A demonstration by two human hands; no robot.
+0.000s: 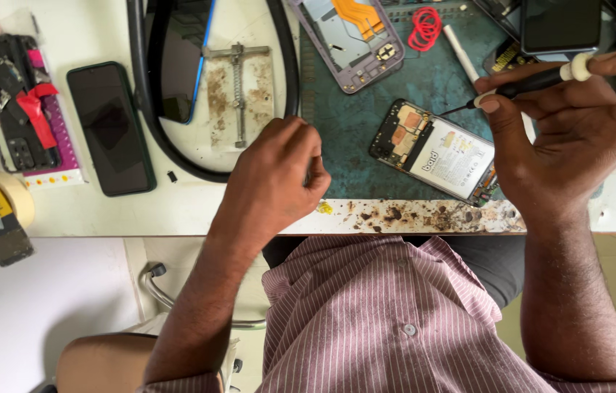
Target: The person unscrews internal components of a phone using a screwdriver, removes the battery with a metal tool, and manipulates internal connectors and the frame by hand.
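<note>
From the head camera I look straight down on my bench. My right hand (577, 138) pinches a slim black screwdriver (533, 81) with a white cap, fingers closed round the shaft and the forefinger stretched along toward the cap; I judge this grip is for twirling the tool with fine control. The screwdriver's long axis runs from upper right down to lower left, and its thin tip points at the top edge of the opened phone (435, 151).

That phone lies back-off on the green work mat (355, 124), near the front edge of the bench, just beside my right hand. Its long axis is tilted, the board end toward upper left and the far end toward lower right under my palm, with the white-labelled battery (457, 159) filling the middle. The heel of my right hand seems to rest against it, likely to steady it.

My left hand (279, 178) sits loosely curled at the mat's left edge, fingers bent inward; I cannot tell whether it holds anything small.

To the left lie a dark phone (112, 127) face up, a metal clamp jig (237, 91), and a roll of tape (21, 196). Above, a purple phone frame (348, 44) and a red wire coil (424, 28) rest on the mat.
</note>
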